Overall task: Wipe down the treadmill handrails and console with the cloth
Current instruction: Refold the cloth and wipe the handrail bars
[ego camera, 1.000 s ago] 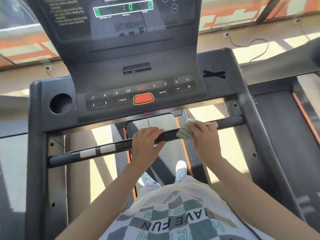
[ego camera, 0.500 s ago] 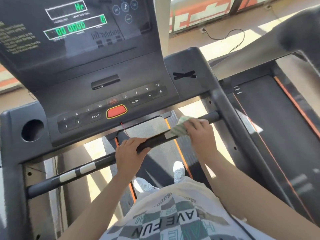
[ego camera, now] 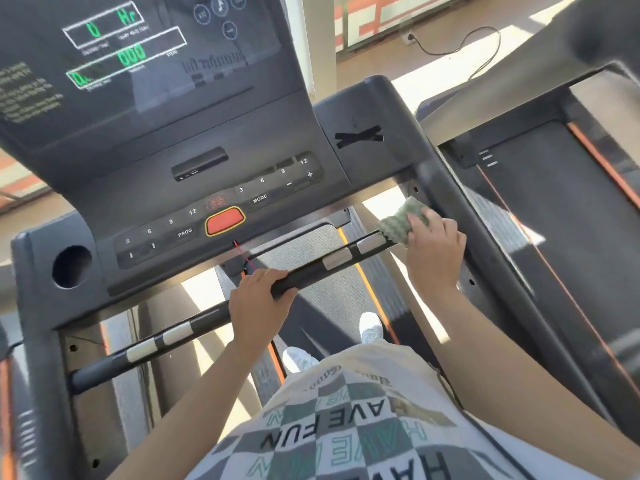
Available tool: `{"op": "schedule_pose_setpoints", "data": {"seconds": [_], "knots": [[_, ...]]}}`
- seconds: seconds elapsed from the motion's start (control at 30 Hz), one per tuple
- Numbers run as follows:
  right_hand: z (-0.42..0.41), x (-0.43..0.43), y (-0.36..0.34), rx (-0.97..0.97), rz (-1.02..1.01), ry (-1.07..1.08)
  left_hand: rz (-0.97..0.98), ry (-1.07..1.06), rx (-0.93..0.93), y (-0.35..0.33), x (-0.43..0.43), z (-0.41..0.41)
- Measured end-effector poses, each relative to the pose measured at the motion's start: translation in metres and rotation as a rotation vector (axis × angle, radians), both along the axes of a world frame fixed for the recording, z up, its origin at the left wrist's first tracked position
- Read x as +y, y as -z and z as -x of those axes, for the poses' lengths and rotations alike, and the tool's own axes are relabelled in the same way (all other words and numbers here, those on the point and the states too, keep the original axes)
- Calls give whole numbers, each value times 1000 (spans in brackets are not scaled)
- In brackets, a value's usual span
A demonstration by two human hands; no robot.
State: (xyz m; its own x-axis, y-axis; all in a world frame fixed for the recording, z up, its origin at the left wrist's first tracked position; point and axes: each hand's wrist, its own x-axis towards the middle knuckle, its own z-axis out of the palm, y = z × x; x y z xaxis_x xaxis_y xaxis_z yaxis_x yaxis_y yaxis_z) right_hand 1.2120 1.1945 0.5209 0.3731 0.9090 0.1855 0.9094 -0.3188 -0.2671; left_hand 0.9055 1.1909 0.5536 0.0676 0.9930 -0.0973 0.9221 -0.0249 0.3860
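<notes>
Gripping the green cloth (ego camera: 401, 220), right hand (ego camera: 433, 251) presses it on the crossbar (ego camera: 304, 275) at its right end, by the side handrail (ego camera: 460, 216), w/ left hand (ego camera: 258, 299) wrapped round mid-bar, below console (ego camera: 194, 181).

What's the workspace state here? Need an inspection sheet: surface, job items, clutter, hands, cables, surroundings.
Surface: treadmill console, display lit with green digits.
Job's things: green cloth at the right end of the crossbar handrail, where it meets the right side rail.
Clutter: black tape cross on the console's right wing; nothing loose seen.
Hands: left hand grips the crossbar handrail mid-span; right hand holds the green cloth.
Cables: red safety cord hangs below the red stop button; black cord on the floor runs to a wall socket.
Surroundings: second treadmill on the right; sunlit floor.
</notes>
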Motion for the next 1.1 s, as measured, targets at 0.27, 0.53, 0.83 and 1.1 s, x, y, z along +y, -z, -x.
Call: {"op": "schedule_pose_setpoints", "data": {"seconds": [0.27,0.53,0.83,1.1], "knots": [[31,-13,-1,603,-137,108,33,-17,27,-5,3,-6],[50,-3,-31,1945,-67,777,45,-55,41,-5,1,-10],[59,-4,-44,2196,237,743,38,-90,27,-6,-2,-14],[38,-1,-50,2327,206,718,13,-115,11,-2,-5,-16]]}}
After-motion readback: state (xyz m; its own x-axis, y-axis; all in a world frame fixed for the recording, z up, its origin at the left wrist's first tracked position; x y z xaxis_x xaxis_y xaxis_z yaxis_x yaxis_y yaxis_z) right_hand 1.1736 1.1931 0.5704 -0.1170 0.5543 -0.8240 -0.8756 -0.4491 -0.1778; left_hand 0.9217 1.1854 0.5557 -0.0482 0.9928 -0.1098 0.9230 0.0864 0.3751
